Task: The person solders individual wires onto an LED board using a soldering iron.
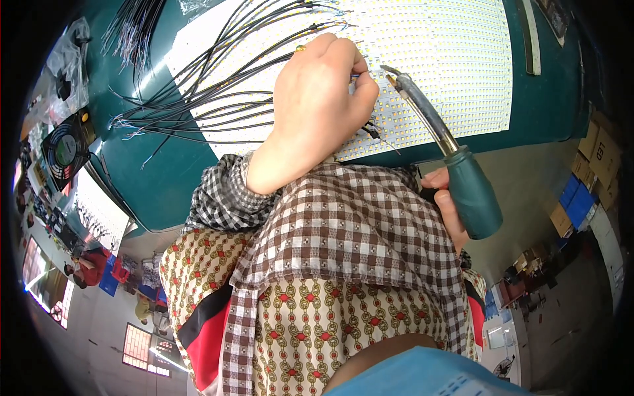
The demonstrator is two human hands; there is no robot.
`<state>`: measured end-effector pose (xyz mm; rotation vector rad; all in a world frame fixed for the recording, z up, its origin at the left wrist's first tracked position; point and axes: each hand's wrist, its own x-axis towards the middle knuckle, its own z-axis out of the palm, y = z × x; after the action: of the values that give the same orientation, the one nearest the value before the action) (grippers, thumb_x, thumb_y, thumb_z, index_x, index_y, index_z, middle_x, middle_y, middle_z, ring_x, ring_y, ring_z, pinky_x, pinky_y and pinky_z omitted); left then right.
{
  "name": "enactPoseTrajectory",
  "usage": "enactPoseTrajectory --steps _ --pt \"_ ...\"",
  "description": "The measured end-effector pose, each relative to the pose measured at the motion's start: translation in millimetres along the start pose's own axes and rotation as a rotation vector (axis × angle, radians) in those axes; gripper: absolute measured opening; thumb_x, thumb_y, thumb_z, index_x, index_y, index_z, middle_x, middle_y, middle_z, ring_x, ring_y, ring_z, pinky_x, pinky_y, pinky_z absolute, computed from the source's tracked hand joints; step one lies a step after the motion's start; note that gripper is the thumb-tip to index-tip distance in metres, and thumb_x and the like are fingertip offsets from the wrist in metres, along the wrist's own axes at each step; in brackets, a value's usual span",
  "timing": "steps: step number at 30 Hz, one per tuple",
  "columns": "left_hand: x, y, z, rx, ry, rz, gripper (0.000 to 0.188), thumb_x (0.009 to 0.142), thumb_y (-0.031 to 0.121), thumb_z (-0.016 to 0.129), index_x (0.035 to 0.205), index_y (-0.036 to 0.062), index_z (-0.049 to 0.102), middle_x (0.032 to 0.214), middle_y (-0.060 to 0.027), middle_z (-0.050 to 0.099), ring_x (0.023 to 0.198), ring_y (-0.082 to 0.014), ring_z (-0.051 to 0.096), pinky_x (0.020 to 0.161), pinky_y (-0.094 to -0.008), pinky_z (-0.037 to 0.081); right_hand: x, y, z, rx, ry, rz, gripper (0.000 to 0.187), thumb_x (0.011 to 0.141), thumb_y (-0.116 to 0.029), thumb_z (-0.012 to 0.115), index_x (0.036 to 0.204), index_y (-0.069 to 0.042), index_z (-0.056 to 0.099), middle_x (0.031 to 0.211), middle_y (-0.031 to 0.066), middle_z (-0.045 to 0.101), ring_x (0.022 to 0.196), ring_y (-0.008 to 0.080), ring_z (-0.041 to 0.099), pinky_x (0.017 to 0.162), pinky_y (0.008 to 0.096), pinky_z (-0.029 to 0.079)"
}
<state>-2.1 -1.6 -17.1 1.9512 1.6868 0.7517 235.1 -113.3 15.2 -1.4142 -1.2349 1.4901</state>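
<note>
In the head view, our left hand (320, 89) is over the LED board (456, 72), its thumb and forefinger pinched together, seemingly on a thin wire end (356, 75) mostly hidden by them. Our right hand (450, 211) has its fingers wrapped around the green handle of the soldering iron (477, 193); the iron slants up over the board's near edge, tip just beside the pinch. We cannot tell whether the tip touches the board. To work well here, we should steady the pinch, bring the tip in from the side away from our thumb, and touch briefly and lightly.

Black cables (188, 99) fan across the board's left part and run close around our left hand, so they could snag or scorch. Beyond them on the teal surface (148, 188) lie a wire bundle (137, 30) and a small black fan (66, 148).
</note>
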Motion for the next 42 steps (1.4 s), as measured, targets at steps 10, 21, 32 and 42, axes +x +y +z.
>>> enactPoseTrajectory --steps 10,21,32,42 --pt "3.6 -2.2 -3.2 0.014 -0.028 -0.028 0.012 0.075 0.008 0.072 0.080 0.0044 0.062 0.076 -0.0067 0.060 0.064 -0.0222 0.060 0.058 -0.0335 0.049 7.5 -8.3 -3.2 -0.059 -0.074 0.041 0.016 0.099 -0.010 0.057 0.110 0.002 0.057 0.106 0.0159 0.061 0.099 0.0237 0.064 0.089 0.0379 0.053" --pt "3.7 -35.3 -71.9 0.012 -0.087 0.049 0.014 0.084 -0.006 0.067 0.097 -0.0009 0.065 0.089 -0.0107 0.065 0.082 -0.0212 0.067 0.074 -0.0301 0.053 15.2 -1.7 4.0 0.038 0.059 -0.052 0.018 0.097 -0.012 0.057 0.105 0.005 0.058 0.099 0.0165 0.063 0.090 0.0235 0.065 0.082 0.0364 0.055" --pt "-0.7 -6.4 -38.9 -0.105 -0.381 -0.174 0.014 0.083 0.010 0.074 0.090 0.0010 0.066 0.084 -0.0113 0.067 0.077 -0.0239 0.069 0.067 -0.0330 0.053 22.0 3.9 6.8 0.007 0.102 -0.172 0.028 0.095 -0.021 0.061 0.101 0.006 0.060 0.095 0.0176 0.063 0.083 0.0245 0.065 0.077 0.0368 0.054" --pt "-13.0 -10.6 -20.0 -0.035 -0.087 0.054 0.007 0.088 0.003 0.067 0.093 0.0027 0.063 0.088 -0.0122 0.063 0.079 -0.0316 0.063 0.067 -0.0374 0.050 25.2 6.2 7.2 0.045 0.140 -0.131 0.029 0.093 -0.021 0.062 0.099 0.007 0.061 0.093 0.0181 0.064 0.080 0.0248 0.065 0.073 0.0366 0.054"
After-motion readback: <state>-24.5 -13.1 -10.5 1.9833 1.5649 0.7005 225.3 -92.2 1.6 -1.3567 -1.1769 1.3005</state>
